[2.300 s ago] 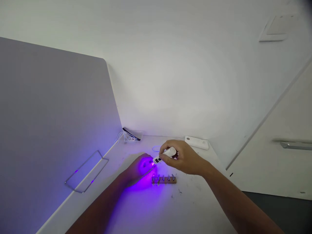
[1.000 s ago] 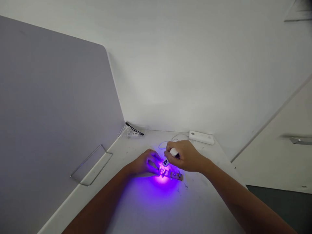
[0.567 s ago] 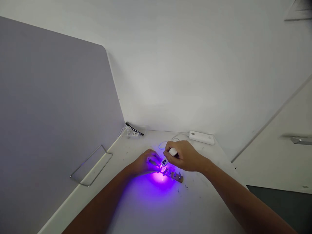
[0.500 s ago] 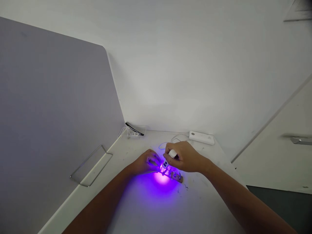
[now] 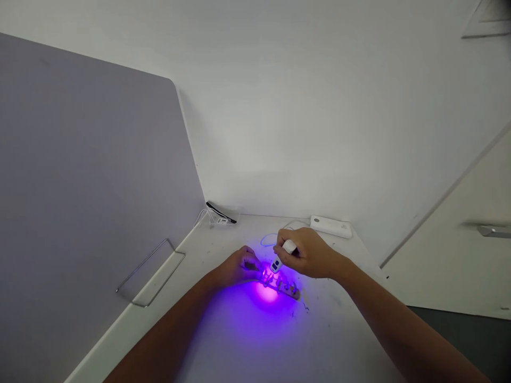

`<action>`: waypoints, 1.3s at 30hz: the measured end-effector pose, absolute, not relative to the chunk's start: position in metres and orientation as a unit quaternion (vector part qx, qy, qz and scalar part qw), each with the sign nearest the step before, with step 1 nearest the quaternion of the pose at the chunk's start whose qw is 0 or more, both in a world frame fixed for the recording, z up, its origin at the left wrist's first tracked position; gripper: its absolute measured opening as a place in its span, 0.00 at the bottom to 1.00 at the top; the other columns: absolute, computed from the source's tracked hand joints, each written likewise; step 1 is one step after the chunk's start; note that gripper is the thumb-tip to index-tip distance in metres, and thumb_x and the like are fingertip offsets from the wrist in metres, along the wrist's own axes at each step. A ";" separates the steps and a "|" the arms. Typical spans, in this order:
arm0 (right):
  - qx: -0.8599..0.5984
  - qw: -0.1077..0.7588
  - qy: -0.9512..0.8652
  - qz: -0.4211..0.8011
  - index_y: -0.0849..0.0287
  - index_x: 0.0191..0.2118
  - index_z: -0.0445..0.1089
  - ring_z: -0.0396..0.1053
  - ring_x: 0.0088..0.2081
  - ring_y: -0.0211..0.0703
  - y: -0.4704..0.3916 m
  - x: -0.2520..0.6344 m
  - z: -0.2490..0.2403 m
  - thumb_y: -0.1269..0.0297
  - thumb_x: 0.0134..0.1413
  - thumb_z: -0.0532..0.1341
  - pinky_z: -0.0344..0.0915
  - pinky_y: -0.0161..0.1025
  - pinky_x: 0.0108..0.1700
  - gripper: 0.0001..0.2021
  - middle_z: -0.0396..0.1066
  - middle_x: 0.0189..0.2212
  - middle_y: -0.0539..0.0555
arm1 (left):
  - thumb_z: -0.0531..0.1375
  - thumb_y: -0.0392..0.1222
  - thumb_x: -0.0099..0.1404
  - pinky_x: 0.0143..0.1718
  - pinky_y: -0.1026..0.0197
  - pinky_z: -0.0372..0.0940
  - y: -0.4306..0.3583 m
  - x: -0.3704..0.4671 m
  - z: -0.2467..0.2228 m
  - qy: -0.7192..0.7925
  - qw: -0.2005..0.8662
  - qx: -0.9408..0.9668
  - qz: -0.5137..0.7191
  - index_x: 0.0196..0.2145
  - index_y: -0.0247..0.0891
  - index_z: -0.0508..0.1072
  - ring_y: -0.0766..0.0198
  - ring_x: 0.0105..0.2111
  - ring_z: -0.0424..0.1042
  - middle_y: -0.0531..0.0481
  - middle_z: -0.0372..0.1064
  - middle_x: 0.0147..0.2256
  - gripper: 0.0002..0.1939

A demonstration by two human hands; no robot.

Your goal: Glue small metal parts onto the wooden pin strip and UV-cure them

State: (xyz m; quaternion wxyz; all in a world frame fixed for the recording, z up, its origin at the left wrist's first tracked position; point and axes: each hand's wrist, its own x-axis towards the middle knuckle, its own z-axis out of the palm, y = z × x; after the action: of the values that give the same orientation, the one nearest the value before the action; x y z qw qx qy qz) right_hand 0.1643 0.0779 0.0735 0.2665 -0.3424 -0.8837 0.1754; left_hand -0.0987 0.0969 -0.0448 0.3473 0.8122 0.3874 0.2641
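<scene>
My right hand (image 5: 305,252) is wrapped round a small white handheld UV lamp (image 5: 277,264), which points down and casts purple light. Below the lamp lies a narrow strip (image 5: 294,294) with several small upright pieces along it, too small and glaring to make out. At the strip's left end is my left hand (image 5: 240,266), its fingers bent and closed near the lit spot. Glare hides whether those fingertips pinch the strip or a piece on it.
A white power bank (image 5: 331,226) with a cable lies at the table's back right. In the back left corner are a black-edged clear item (image 5: 221,213) and white cables. A metal wire frame (image 5: 149,274) hangs over the left edge beside a grey panel (image 5: 99,175).
My right hand has lifted the lamp slightly up and to the right, away from the strip. The left hand stays almost where it was.
</scene>
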 end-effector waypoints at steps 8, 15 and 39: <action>-0.337 0.256 -0.888 0.178 0.56 0.33 0.69 0.63 0.21 0.36 0.077 0.164 0.076 0.59 0.65 0.59 0.54 0.34 0.29 0.10 0.73 0.21 0.47 | 0.74 0.53 0.58 0.43 0.60 0.61 0.100 -0.099 -0.046 0.395 0.360 0.808 0.248 0.33 0.43 0.86 0.57 0.39 0.70 0.49 0.78 0.29 0.12; -0.334 0.230 -0.895 0.187 0.55 0.33 0.69 0.63 0.23 0.36 0.078 0.166 0.077 0.61 0.65 0.61 0.53 0.35 0.30 0.09 0.73 0.22 0.46 | 0.75 0.50 0.56 0.44 0.61 0.63 0.101 -0.099 -0.049 0.415 0.375 0.795 0.233 0.30 0.43 0.86 0.55 0.43 0.70 0.48 0.78 0.29 0.10; -0.393 0.388 -0.830 0.077 0.56 0.33 0.71 0.61 0.19 0.36 0.076 0.184 0.090 0.62 0.63 0.57 0.54 0.35 0.27 0.09 0.70 0.19 0.46 | 0.72 0.45 0.59 0.34 0.62 0.64 0.068 -0.055 -0.020 0.392 0.404 0.702 0.436 0.34 0.37 0.84 0.62 0.31 0.72 0.47 0.79 0.33 0.09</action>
State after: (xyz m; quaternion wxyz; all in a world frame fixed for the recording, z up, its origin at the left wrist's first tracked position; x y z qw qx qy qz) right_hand 0.1841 0.0761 0.0902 0.3884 -0.3928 -0.8300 0.0771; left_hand -0.0553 0.0679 -0.0196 0.4042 0.7021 0.3916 0.4363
